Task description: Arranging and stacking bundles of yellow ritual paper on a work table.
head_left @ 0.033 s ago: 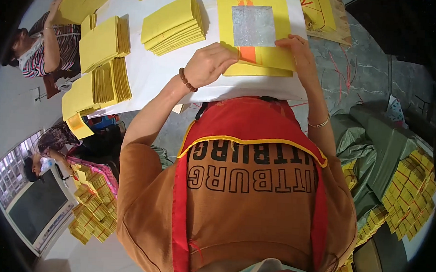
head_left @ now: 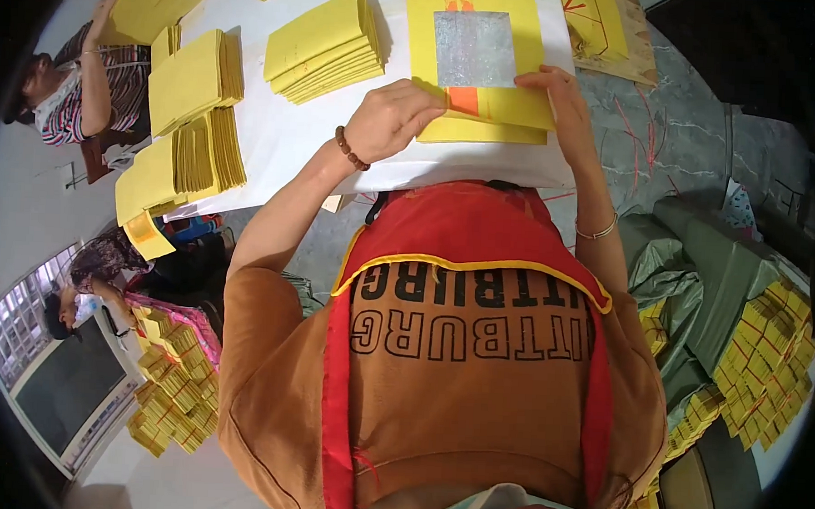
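On the white-covered table lies a yellow paper sheet (head_left: 422,32) with a silver square (head_left: 475,50) and orange patches on it. Its near edge is lifted and bent upward, and another yellow sheet (head_left: 486,132) shows beneath. My left hand (head_left: 391,117), with a brown bead bracelet at the wrist, pinches the lifted edge at its left end. At the opposite end, my right hand (head_left: 559,106) holds the edge, its fingertips reaching over the paper beside the silver square. The right thumb is mostly hidden.
A fanned stack of folded yellow paper (head_left: 325,51) stands left of the sheet. More yellow stacks (head_left: 192,81) line the table's left side, where a person (head_left: 87,90) sits. Red ties lie on the grey floor (head_left: 694,140). Bundled yellow paper (head_left: 767,361) is piled at right.
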